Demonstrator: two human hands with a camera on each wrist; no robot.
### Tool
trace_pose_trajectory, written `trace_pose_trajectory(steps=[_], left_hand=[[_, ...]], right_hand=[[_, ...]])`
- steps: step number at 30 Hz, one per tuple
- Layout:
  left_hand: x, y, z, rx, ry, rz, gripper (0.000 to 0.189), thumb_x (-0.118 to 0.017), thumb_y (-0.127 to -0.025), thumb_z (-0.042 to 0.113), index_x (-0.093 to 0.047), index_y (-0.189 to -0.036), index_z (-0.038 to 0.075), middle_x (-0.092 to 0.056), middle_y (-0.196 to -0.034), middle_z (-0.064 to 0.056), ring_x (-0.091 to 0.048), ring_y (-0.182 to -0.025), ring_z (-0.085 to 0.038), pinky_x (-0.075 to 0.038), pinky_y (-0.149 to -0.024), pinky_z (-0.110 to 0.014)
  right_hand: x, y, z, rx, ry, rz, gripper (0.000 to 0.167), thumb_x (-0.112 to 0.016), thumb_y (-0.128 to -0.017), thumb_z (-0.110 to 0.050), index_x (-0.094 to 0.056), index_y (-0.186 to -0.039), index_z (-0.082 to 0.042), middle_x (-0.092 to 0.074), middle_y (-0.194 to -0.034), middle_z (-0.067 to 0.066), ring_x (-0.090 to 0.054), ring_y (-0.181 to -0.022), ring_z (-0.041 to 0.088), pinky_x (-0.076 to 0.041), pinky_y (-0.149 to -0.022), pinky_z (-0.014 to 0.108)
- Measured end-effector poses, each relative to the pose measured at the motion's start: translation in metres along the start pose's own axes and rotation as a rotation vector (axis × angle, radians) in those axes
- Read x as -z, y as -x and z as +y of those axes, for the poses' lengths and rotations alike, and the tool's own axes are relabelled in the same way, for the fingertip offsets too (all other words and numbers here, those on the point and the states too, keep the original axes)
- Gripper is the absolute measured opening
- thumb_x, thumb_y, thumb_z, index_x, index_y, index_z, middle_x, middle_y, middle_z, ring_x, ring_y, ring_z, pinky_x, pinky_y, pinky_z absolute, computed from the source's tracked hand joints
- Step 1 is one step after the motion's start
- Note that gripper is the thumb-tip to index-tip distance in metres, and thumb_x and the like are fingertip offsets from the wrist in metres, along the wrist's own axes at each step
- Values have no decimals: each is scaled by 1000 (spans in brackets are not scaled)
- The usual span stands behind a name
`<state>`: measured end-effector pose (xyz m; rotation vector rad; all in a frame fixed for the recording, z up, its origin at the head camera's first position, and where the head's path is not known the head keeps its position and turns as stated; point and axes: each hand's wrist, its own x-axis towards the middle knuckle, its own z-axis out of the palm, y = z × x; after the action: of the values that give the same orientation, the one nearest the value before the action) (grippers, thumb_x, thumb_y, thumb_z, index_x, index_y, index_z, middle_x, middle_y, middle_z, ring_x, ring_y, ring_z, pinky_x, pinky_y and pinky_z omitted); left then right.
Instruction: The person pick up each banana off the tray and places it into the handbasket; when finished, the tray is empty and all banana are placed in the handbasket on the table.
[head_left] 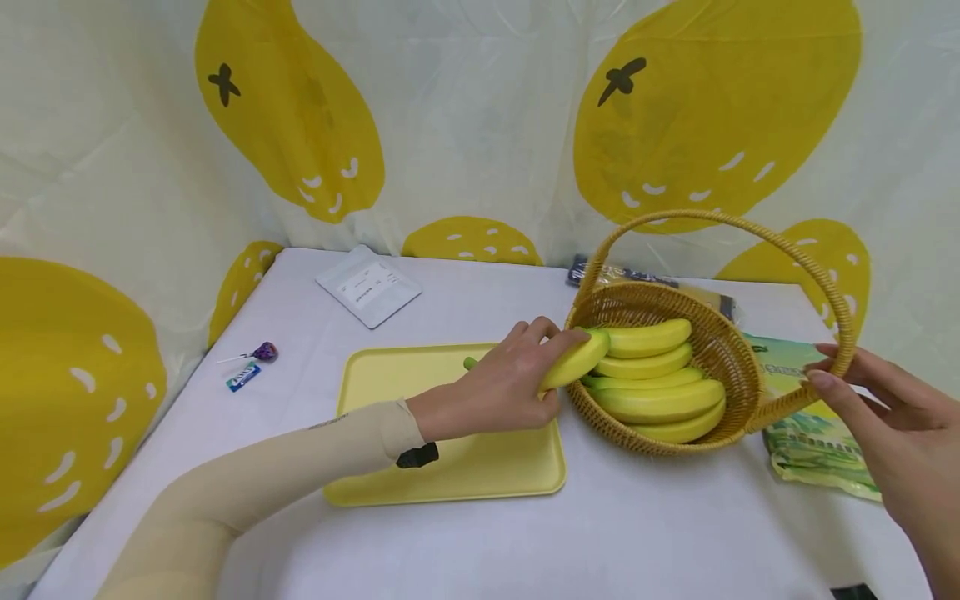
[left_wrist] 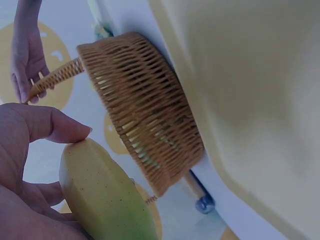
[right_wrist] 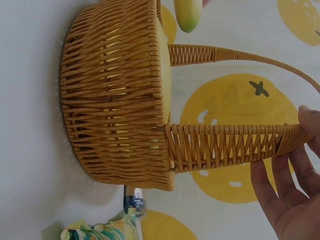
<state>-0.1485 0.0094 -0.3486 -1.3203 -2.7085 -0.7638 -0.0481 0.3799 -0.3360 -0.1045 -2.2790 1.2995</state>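
Note:
My left hand (head_left: pixel 510 379) holds a yellow banana (head_left: pixel 576 362) with a green end, at the left rim of the wicker basket. In the left wrist view, the thumb and fingers hold this banana (left_wrist: pixel 105 192) above the table, beside the basket's woven side (left_wrist: pixel 145 100). Several bananas (head_left: pixel 660 400) lie inside the basket (head_left: pixel 738 358). At the right, my right hand (head_left: pixel 892 408) grips the basket's arched handle (right_wrist: pixel 225 145) between thumb and fingers. Under the left forearm lies a yellow tray (head_left: pixel 450 483). A green tip (head_left: pixel 470 363) shows behind the left hand; the rest of it is hidden.
A green and yellow bag (head_left: pixel 821 450) lies right of the basket, partly behind the right hand. Behind the basket is a dark package (head_left: pixel 622 273). A silver-white pouch (head_left: pixel 369 287) lies at the back left, with a lollipop (head_left: pixel 264 352) and a small blue-green packet (head_left: pixel 243 377) nearer.

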Motion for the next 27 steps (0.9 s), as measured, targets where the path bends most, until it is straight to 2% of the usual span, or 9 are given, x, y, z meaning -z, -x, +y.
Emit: trace_pose_trajectory(steps=[5, 14, 20, 27], left_hand=[[-1, -15, 12, -13, 4, -31, 79, -68, -83, 7, -45, -158, 16, -51, -127, -6, -45, -97, -20, -42, -79, -27], [-9, -48, 30, -73, -21, -86, 77, -71, -87, 15, -45, -159, 20, -49, -131, -4, -42, -104, -16, -41, -82, -25], [-20, -72, 39, -63, -44, -148, 77, -70, -90, 19, -42, -162, 22, -48, -132, -2, -43, -108, -16, -41, -82, -25], [-29, -91, 47, -76, -92, -209, 77, -69, -93, 23, -39, -164, 24, -48, -133, 1, -42, -107, -12, -38, -84, -23]], right_hand=[[0, 1, 0, 1, 13, 4, 43, -64, -98, 13, -64, -140, 7, -68, -123, -5, -62, -108, 10, -45, -90, 9], [1, 0, 2, 18, -2, 0, 43, -64, -97, 15, -64, -140, 8, -68, -126, -3, -62, -108, 11, -45, -90, 9], [2, -2, 3, 37, -28, 2, 43, -63, -96, 18, -64, -138, 10, -69, -127, -2, -64, -108, 12, -46, -90, 11], [0, -2, 3, 31, -6, -3, 43, -64, -96, 16, -64, -139, 9, -68, -125, -3, -63, -107, 11, -46, -89, 10]])
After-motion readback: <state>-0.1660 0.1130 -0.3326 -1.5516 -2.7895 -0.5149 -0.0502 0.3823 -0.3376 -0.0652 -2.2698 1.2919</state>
